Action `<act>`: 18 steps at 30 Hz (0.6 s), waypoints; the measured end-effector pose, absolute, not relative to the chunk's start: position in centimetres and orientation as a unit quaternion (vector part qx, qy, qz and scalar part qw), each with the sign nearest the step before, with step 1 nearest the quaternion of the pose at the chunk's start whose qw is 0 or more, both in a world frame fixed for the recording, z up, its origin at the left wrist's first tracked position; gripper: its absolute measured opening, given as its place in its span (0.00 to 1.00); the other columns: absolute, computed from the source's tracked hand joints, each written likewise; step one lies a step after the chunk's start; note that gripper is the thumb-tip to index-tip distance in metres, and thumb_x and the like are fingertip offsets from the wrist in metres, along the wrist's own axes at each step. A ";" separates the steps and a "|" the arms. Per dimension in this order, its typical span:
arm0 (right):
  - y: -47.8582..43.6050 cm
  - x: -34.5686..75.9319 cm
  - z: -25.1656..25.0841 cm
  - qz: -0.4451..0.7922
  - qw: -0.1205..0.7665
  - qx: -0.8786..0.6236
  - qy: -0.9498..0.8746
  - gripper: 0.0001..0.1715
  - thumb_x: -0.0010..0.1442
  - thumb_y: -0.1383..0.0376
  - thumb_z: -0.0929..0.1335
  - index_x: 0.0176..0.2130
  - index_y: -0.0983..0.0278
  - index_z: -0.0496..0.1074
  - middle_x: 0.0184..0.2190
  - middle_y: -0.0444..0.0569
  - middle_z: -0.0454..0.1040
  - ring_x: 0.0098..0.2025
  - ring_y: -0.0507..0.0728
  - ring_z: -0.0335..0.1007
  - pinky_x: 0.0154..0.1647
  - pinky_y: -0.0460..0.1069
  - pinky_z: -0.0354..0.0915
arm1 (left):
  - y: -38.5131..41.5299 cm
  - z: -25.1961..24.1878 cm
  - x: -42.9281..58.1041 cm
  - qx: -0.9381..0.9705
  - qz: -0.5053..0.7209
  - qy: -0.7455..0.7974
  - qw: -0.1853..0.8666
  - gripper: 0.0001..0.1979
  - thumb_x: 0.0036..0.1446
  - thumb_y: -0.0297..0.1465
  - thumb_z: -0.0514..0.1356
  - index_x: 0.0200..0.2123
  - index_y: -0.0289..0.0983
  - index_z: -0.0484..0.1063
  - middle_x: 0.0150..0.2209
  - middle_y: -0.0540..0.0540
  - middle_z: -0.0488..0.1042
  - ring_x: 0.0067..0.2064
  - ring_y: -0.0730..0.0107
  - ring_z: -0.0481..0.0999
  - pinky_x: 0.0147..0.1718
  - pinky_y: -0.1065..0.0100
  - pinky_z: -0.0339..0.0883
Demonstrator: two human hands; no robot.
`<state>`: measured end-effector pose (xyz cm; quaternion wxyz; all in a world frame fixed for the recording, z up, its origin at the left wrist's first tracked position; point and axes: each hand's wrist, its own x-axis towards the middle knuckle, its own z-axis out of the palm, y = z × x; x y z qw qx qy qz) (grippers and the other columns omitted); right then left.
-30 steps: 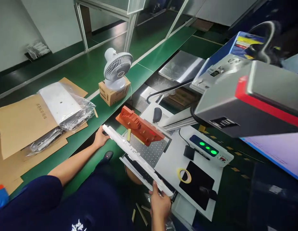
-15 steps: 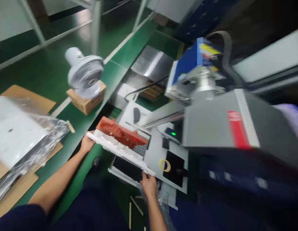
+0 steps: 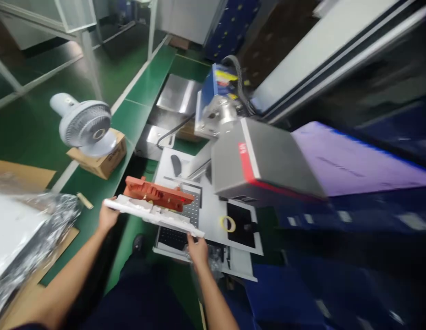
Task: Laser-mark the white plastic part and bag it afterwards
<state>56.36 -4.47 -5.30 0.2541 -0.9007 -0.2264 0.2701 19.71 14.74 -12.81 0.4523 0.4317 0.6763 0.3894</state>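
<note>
A long white moulded panel (image 3: pixel 154 214) is held level by its two ends. My left hand (image 3: pixel 108 216) is closed on its left end, and my right hand (image 3: pixel 198 250) grips the right end. Just behind the panel is an orange-red block-like fixture (image 3: pixel 158 195) with slots and a small red light spot on its right part. It stands over a perforated plate (image 3: pixel 191 206) on the machine's white table (image 3: pixel 211 215). Whether the panel touches the fixture, I cannot tell. The fingers under the panel are partly hidden.
A grey machine head (image 3: pixel 268 160) with a red stripe overhangs the table on the right. Yellow tape (image 3: pixel 228 224) lies by a black pad (image 3: pixel 242 236). Below is a keyboard (image 3: pixel 172 237). To the left, a white fan (image 3: pixel 87 128) stands on a carton (image 3: pixel 103 160), near plastic-wrapped white sheets (image 3: pixel 24 229).
My view has swung right, so most things sit further left. Both hands still hold the white panel, which appears more level and remains beside the orange-red fixture.
</note>
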 end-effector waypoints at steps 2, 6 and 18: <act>-4.4 56.7 -5.8 0.306 0.251 -0.894 -0.211 0.49 0.59 0.38 0.70 0.64 0.70 0.76 0.53 0.65 0.84 0.30 0.63 0.81 0.36 0.55 0.73 | 14.9 -12.9 20.2 0.436 0.401 0.672 0.444 0.33 0.35 0.32 0.77 0.49 0.36 0.77 0.47 0.42 0.83 0.48 0.50 0.82 0.56 0.49 0.75; -3.6 57.9 -6.8 0.332 0.237 -0.893 -0.189 0.52 0.56 0.36 0.69 0.62 0.72 0.76 0.59 0.69 0.80 0.29 0.62 0.80 0.41 0.56 0.72 | 15.6 -14.9 21.0 0.445 0.398 0.668 0.444 0.37 0.37 0.30 0.79 0.54 0.36 0.74 0.49 0.41 0.81 0.48 0.55 0.82 0.53 0.54 0.77; 2.6 60.1 -7.4 0.323 0.302 -0.880 -0.175 0.46 0.48 0.35 0.74 0.52 0.64 0.76 0.51 0.60 0.85 0.28 0.60 0.80 0.39 0.55 0.72 | 19.1 -13.7 22.1 0.424 0.426 0.650 0.465 0.36 0.42 0.29 0.82 0.50 0.40 0.67 0.49 0.45 0.79 0.52 0.56 0.82 0.52 0.56 0.80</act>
